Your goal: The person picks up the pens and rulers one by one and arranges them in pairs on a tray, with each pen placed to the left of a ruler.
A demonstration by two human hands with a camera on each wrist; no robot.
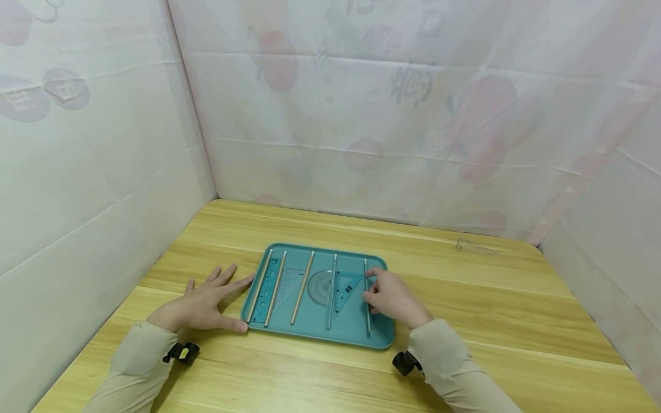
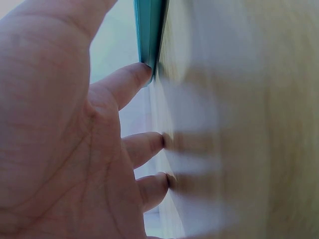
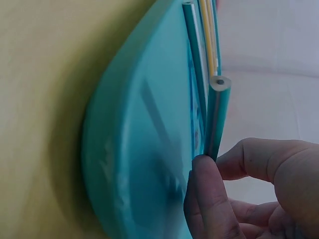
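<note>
A teal tray (image 1: 311, 321) lies on the wooden table. Over its right side my right hand (image 1: 392, 295) pinches a teal pencil (image 3: 218, 114) between thumb and fingers; the pencil's flat near end shows in the right wrist view, its shadow apart from it on the tray floor. My left hand (image 1: 206, 304) is spread at the tray's left edge, with fingertips at the rim and others on the table. Another teal pencil (image 1: 331, 295) and three gold-coloured pencils, the middle one (image 1: 275, 292) included, lie roughly parallel across the tray.
Among the pencils lie a blue ruler (image 1: 266, 289), a clear set square (image 1: 289, 287), a clear protractor (image 1: 319, 288) and a blue set square (image 1: 345, 289). Another clear drawing tool (image 1: 475, 247) rests at the table's back right. Printed curtains (image 1: 330, 126) surround the table's back and sides.
</note>
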